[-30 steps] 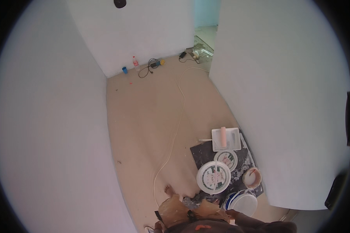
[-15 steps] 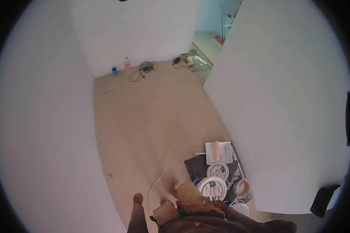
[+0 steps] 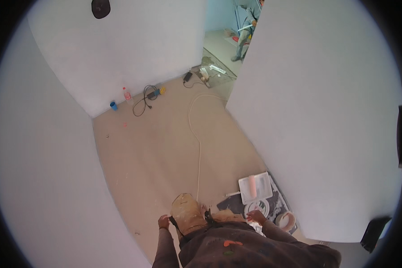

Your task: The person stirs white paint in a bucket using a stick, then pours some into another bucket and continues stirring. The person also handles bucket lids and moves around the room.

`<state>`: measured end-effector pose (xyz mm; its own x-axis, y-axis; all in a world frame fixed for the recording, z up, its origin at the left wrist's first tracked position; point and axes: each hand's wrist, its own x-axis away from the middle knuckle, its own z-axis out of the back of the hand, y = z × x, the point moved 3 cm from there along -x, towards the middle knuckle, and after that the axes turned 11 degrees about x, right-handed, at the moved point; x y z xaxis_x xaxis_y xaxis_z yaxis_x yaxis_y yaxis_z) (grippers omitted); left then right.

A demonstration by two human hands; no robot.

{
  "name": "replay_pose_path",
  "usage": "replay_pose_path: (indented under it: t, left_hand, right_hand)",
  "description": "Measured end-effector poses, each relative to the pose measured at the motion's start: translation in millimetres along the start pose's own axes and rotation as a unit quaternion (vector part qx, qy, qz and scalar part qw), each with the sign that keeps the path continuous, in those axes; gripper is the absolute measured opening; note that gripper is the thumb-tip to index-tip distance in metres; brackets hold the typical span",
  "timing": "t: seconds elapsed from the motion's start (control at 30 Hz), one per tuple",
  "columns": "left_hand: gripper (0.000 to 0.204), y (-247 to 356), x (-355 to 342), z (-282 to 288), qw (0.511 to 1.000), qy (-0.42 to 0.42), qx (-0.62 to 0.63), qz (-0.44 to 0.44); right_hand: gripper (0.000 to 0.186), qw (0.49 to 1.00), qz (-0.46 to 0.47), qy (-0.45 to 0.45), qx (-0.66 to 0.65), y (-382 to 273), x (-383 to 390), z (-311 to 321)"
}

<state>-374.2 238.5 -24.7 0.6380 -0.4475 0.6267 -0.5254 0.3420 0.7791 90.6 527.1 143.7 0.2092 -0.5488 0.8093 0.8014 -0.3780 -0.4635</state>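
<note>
My left hand (image 3: 163, 222) is closed at the end of a black strap (image 3: 174, 223) beside my left leg, in paint-stained tan trousers (image 3: 186, 210). My right hand (image 3: 257, 216) hangs with fingers loosely apart beside my right leg, above a white round lid (image 3: 250, 205). A white paint tray (image 3: 264, 185) with a pink roller (image 3: 252, 186) lies on a dark, paint-marked board (image 3: 230, 202); a thin white-handled tool (image 3: 231, 194) lies beside it. An open pinkish container (image 3: 285, 221) stands to the right. My dark top (image 3: 254, 248) hides part of what is below.
White walls (image 3: 312, 111) flank the beige floor (image 3: 147, 147). A pale cable (image 3: 200, 156) crosses it. By the back wall are a blue cup (image 3: 114, 105), a bottle (image 3: 127, 96), a corded tool (image 3: 157, 92) and an adapter (image 3: 187, 77). A co-worker (image 3: 245, 33) stands beyond the doorway among debris.
The view has turned and moved forward. My left hand has risen to the strap, my left leg has lifted forward, and a co-worker has come into view in the doorway.
</note>
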Motion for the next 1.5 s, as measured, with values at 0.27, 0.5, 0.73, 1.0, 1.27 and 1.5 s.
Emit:
replay_pose_path:
  t: [0.27, 0.5, 0.73, 1.0, 1.27, 1.5]
  left_hand:
    - [0.018, 49.8, -77.3, -29.2, 0.769, -0.169, -0.609, -0.094]
    - [0.019, 164.4, -271.0, -29.9, 0.678, -0.273, -0.672, -0.12]
    - [0.013, 395.4, -509.7, -77.0, 0.685, -0.135, -0.7, -0.151]
    - [0.033, 519.5, -615.1, -222.1, 0.993, -0.075, 0.089, 0.028]
    - [0.03, 461.7, -608.5, -289.4, 0.933, -0.148, -0.308, 0.117]
    - [0.036, 523.6, -622.7, -367.5, 0.977, 0.003, 0.054, 0.206]
  right_hand:
    - [0.033, 0.989, 0.112, 0.055, -0.075, -201.2, -99.4, 52.2]
    - [0.022, 0.995, -0.084, 0.031, -0.032, -256.4, -158.9, 16.9]
    - [0.031, 0.943, 0.245, 0.11, 0.195, -397.4, -214.8, -0.1]
    - [0.042, 0.992, 0.014, 0.069, 0.104, -494.4, -318.0, 86.7]
    - [0.09, 0.947, 0.275, 0.167, -0.022, -868.8, -438.5, 382.0]
    - [0.082, 0.91, 0.298, 0.243, 0.156, -1231.3, -438.8, 548.7]
